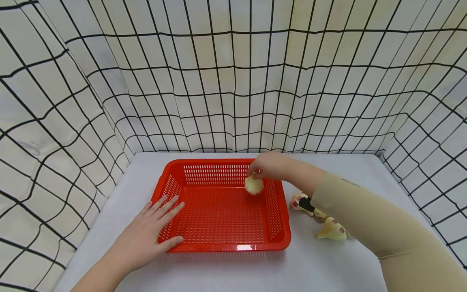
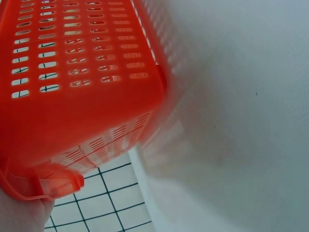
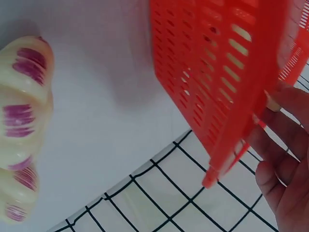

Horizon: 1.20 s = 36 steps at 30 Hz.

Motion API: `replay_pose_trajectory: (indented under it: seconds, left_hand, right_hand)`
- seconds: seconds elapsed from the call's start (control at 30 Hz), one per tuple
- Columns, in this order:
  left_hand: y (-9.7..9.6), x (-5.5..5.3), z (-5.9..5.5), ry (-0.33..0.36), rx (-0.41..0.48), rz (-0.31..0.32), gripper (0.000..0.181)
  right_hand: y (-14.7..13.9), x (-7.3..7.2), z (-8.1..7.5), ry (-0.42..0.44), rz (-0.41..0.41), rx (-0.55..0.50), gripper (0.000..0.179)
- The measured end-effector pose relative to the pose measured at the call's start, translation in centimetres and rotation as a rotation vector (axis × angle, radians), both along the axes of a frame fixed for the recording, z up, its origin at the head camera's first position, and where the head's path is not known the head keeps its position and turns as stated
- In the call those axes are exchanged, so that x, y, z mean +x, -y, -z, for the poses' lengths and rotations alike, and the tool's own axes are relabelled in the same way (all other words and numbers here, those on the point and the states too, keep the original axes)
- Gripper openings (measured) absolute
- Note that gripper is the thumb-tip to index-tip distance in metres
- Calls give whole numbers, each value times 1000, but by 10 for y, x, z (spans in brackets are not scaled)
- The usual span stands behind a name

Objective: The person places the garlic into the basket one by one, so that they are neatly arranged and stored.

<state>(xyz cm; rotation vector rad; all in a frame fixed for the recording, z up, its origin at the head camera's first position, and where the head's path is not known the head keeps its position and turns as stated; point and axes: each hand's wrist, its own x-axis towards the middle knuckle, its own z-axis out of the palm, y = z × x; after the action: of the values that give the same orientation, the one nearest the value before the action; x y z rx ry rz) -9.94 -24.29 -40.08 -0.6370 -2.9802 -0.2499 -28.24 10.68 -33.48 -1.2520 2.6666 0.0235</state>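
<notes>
A red plastic basket with slotted walls stands on the table. My right hand is over its back right corner and pinches a pale garlic bulb by the stem, with the round end hanging down inside. In the right wrist view the fingers are beyond the basket wall, and only a bit of the held bulb shows. My left hand rests with straight, spread fingers on the left rim; the left wrist view shows just part of it below the basket.
More garlic bulbs with purple streaks lie on the table right of the basket, partly behind the right forearm. A small black piece shows among them. White walls with black netting enclose the white table behind and at both sides.
</notes>
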Motion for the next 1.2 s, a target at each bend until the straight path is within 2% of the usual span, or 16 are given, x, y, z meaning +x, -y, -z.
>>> replay_pose_trajectory:
  seconds: [0.23, 0.47, 0.77, 0.97, 1.2]
  left_hand:
    - [1, 0, 1, 0, -4, -2, 82]
    - [0, 0, 0, -18, 3, 5, 82]
    - [2, -2, 3, -4, -10, -2, 83]
    - [3, -3, 4, -8, -8, 2, 84]
    - [1, -2, 2, -11, -1, 4, 83]
  right_hand:
    - [0, -2, 10, -53, -45, 56, 15]
    - [-3, -5, 17, -93, -55, 98, 17]
    - [-5, -7, 26, -88, -47, 88, 19]
    - [-5, -8, 26, -102, -66, 87, 17]
    - [-6, -5, 18, -76, -51, 45, 23]
